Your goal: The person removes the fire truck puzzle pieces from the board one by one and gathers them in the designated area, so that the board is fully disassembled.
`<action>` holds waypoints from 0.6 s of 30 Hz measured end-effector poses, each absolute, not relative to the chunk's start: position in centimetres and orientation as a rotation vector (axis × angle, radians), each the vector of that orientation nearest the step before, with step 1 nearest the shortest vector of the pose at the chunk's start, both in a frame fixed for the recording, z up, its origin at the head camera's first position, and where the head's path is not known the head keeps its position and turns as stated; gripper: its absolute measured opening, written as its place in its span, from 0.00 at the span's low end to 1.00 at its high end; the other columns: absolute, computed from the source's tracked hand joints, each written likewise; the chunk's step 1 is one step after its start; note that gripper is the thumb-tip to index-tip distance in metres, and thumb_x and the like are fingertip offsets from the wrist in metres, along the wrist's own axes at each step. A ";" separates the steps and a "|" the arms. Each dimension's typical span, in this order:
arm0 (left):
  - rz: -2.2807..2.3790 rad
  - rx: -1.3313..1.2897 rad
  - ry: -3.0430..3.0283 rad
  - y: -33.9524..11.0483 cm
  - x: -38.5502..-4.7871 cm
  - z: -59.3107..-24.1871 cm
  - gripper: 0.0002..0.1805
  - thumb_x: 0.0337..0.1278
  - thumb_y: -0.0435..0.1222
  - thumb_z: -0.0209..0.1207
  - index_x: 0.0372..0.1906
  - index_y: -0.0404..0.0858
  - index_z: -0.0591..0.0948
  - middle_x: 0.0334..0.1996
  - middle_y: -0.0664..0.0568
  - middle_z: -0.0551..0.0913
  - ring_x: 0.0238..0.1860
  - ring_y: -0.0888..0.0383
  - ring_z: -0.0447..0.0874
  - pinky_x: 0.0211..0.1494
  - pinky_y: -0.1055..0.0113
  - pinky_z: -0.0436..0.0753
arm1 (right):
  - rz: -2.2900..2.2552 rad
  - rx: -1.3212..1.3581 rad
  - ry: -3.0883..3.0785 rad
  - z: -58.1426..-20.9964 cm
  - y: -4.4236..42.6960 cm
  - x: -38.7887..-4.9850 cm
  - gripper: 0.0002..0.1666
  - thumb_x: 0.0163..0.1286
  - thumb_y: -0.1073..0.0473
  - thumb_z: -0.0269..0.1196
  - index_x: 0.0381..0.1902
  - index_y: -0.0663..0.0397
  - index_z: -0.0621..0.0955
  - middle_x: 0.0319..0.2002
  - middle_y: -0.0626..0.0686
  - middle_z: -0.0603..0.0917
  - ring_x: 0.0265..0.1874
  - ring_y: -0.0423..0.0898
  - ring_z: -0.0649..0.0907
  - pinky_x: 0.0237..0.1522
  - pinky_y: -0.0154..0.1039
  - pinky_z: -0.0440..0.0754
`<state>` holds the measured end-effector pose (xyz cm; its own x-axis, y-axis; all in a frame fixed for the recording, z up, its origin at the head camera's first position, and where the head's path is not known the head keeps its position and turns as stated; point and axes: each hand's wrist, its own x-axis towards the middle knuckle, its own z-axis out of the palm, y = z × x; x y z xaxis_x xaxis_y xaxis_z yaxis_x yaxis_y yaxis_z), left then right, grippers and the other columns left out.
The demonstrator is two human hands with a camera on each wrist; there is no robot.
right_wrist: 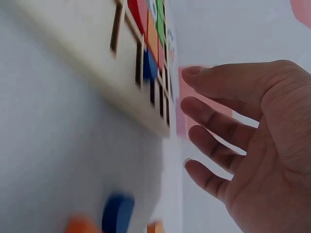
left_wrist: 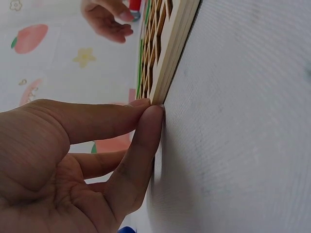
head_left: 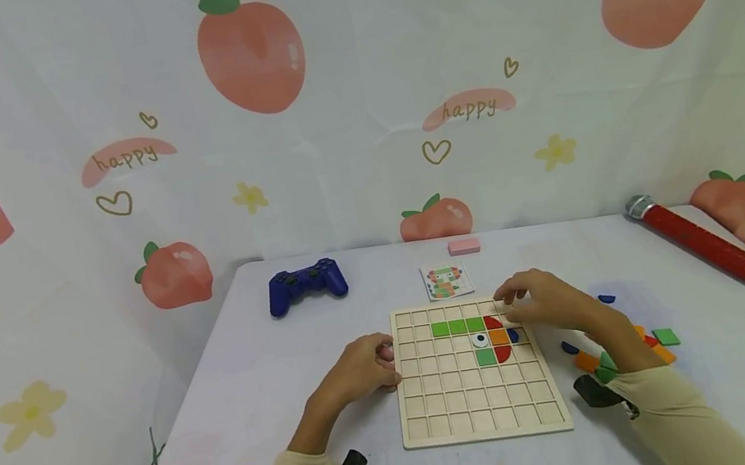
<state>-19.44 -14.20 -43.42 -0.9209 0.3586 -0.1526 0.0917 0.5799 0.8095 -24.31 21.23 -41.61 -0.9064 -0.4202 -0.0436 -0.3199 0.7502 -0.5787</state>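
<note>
A light wooden grid board (head_left: 441, 407) lies on the table. Thumb and fingertip of my left hand (head_left: 365, 368) pinch its left edge, as the left wrist view confirms. Set into its cells are a row of green squares (head_left: 458, 327), red curved pieces (head_left: 503, 353), an orange square (head_left: 498, 337), a blue half-round piece (head_left: 514, 335), a round eye piece (head_left: 480, 341) and another green square (head_left: 486, 357). Over the board's far right corner hovers my right hand (head_left: 552, 300), fingers loosely bent and apart, holding nothing in the right wrist view (right_wrist: 262, 131).
Loose coloured pieces (head_left: 666, 337) lie right of the board, partly behind the right forearm. Beyond the board are a pattern card (head_left: 447, 281) and a pink block (head_left: 464, 246). A blue game controller (head_left: 307, 284) sits far left, a red microphone (head_left: 703, 241) far right.
</note>
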 end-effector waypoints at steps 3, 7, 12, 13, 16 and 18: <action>1.269 0.374 2.511 -14.3 -19.4 -43.4 0.35 0.50 0.23 0.74 0.66 0.22 0.76 0.43 0.47 0.82 0.40 0.59 0.83 0.44 0.65 0.84 | -0.848 -0.548 2.810 -41.7 22.4 -24.0 0.21 0.68 0.58 0.68 0.57 0.59 0.87 0.46 0.54 0.85 0.50 0.55 0.79 0.47 0.48 0.80; 1.272 0.376 2.511 -14.3 -19.4 -43.5 0.35 0.50 0.23 0.73 0.66 0.22 0.76 0.43 0.47 0.82 0.40 0.59 0.83 0.44 0.65 0.84 | -0.838 -0.450 2.819 -41.6 23.8 -23.6 0.22 0.68 0.58 0.69 0.58 0.59 0.86 0.48 0.56 0.85 0.51 0.56 0.79 0.48 0.51 0.83; 1.279 0.369 2.507 -14.4 -19.4 -43.6 0.36 0.50 0.23 0.73 0.66 0.21 0.76 0.43 0.46 0.82 0.40 0.59 0.83 0.44 0.65 0.84 | -0.847 -0.366 2.813 -41.5 25.6 -23.2 0.22 0.69 0.58 0.68 0.60 0.59 0.85 0.51 0.59 0.84 0.50 0.56 0.79 0.46 0.48 0.85; 1.279 0.367 2.506 -14.3 -19.4 -43.6 0.36 0.50 0.24 0.73 0.67 0.21 0.76 0.44 0.46 0.82 0.40 0.59 0.83 0.44 0.65 0.84 | -0.851 -0.355 2.811 -41.5 26.0 -23.2 0.23 0.70 0.58 0.68 0.60 0.59 0.84 0.51 0.59 0.84 0.49 0.56 0.79 0.46 0.48 0.85; 1.279 0.367 2.505 -14.3 -19.4 -43.6 0.36 0.50 0.24 0.73 0.67 0.21 0.75 0.44 0.46 0.82 0.40 0.59 0.83 0.44 0.65 0.84 | -0.855 -0.331 2.815 -41.4 27.0 -22.9 0.24 0.70 0.58 0.68 0.61 0.59 0.84 0.52 0.59 0.84 0.49 0.56 0.79 0.45 0.47 0.84; 1.275 0.368 2.507 -14.3 -19.4 -43.6 0.36 0.50 0.24 0.73 0.67 0.22 0.75 0.44 0.46 0.81 0.40 0.59 0.82 0.45 0.65 0.84 | -0.855 -0.316 2.813 -41.5 27.6 -22.9 0.25 0.69 0.58 0.68 0.62 0.59 0.84 0.52 0.60 0.85 0.49 0.56 0.79 0.45 0.47 0.84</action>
<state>-19.44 -14.31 -43.62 -0.9209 0.3590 -0.1519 0.0887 0.5724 0.8152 -22.88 27.59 -41.50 -0.9603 -0.2548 -0.1133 -0.1486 0.8115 -0.5651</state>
